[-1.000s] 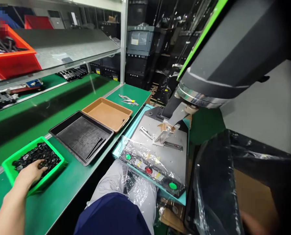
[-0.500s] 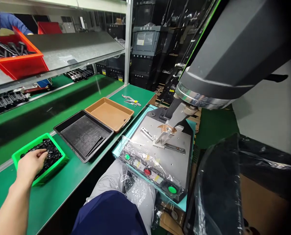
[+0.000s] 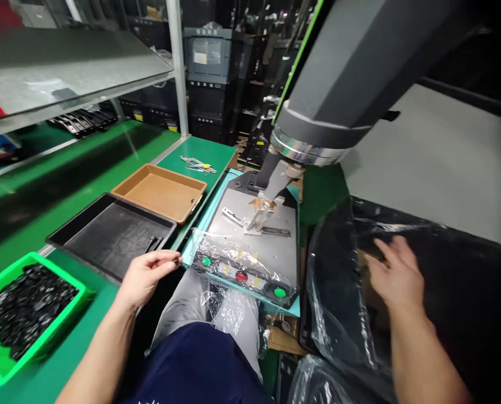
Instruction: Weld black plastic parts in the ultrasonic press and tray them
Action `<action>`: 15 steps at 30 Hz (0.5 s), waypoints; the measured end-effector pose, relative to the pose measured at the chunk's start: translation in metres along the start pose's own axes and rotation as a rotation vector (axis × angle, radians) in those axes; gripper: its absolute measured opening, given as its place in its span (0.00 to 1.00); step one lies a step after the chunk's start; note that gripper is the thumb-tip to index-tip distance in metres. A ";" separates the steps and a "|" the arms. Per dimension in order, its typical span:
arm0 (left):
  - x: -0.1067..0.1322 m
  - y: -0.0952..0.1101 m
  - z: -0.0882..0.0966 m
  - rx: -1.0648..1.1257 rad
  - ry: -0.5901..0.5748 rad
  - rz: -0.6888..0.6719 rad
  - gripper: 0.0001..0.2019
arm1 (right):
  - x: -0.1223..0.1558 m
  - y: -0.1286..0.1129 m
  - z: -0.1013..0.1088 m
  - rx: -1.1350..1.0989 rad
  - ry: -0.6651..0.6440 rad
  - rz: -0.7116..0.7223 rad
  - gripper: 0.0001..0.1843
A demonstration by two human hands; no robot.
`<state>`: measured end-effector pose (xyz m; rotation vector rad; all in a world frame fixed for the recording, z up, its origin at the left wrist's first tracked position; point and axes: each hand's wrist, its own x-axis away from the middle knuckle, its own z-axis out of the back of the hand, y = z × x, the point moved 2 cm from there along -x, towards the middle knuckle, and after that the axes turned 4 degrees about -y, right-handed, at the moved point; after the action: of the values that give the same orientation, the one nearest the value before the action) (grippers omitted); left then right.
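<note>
My left hand (image 3: 146,274) hovers over the bench edge beside the machine's control panel (image 3: 242,275), its fingertips pinched on a small black part (image 3: 177,260). Behind it at far left stands the green bin (image 3: 65,320) full of small black parts. My right hand (image 3: 395,274) is open with fingers spread, over the black plastic bag (image 3: 444,264) lining a cardboard box at right. The press machine's metal plate (image 3: 254,241) carries a small fixture (image 3: 259,216) under the machine head (image 3: 317,134).
A black tray (image 3: 107,233) with two thin black rods (image 3: 153,244) and an empty brown tray (image 3: 160,192) lie on the green bench. Pliers (image 3: 197,165) rest farther back. A metal shelf (image 3: 65,73) overhangs at left. My knees sit under the panel.
My left hand left the green bin and moved right toward the control panel, pinching a small black part. My right hand came into view over the bag. The view swung right.
</note>
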<state>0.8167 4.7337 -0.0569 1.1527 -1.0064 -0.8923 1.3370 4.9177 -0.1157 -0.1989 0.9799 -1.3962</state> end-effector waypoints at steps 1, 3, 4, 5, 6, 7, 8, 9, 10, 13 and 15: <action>-0.007 -0.005 -0.022 0.099 -0.076 0.017 0.20 | 0.009 -0.022 0.003 -0.054 0.054 0.064 0.11; -0.017 -0.013 -0.067 0.201 -0.228 0.036 0.18 | 0.027 -0.071 -0.001 -0.189 0.129 0.107 0.11; -0.020 -0.016 -0.088 0.214 -0.305 0.035 0.17 | 0.035 -0.093 -0.007 -0.282 0.144 0.069 0.10; -0.022 -0.018 -0.108 0.216 -0.380 0.032 0.16 | 0.041 -0.114 -0.016 -0.379 0.137 0.036 0.10; -0.022 -0.020 -0.127 0.223 -0.444 0.027 0.16 | 0.048 -0.131 -0.027 -0.460 0.099 0.006 0.10; -0.022 -0.021 -0.142 0.239 -0.489 0.026 0.17 | 0.055 -0.144 -0.038 -0.534 0.048 -0.030 0.10; -0.021 -0.021 -0.155 0.267 -0.520 0.030 0.18 | 0.062 -0.153 -0.050 -0.600 -0.003 -0.071 0.11; -0.020 -0.021 -0.164 0.302 -0.531 0.036 0.18 | 0.069 -0.159 -0.061 -0.656 -0.063 -0.115 0.13; -0.020 -0.021 -0.170 0.343 -0.526 0.039 0.18 | 0.077 -0.163 -0.071 -0.701 -0.122 -0.159 0.14; -0.022 -0.022 -0.170 0.467 -0.439 0.002 0.14 | 0.098 -0.168 -0.092 -0.752 -0.291 -0.221 0.14; -0.023 -0.022 -0.162 0.520 -0.375 -0.043 0.12 | 0.108 -0.173 -0.101 -0.774 -0.393 -0.220 0.12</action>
<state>0.9626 4.7993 -0.0997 1.4720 -1.5894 -0.9288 1.1292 4.8251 -0.1152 -1.1406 1.1398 -1.0454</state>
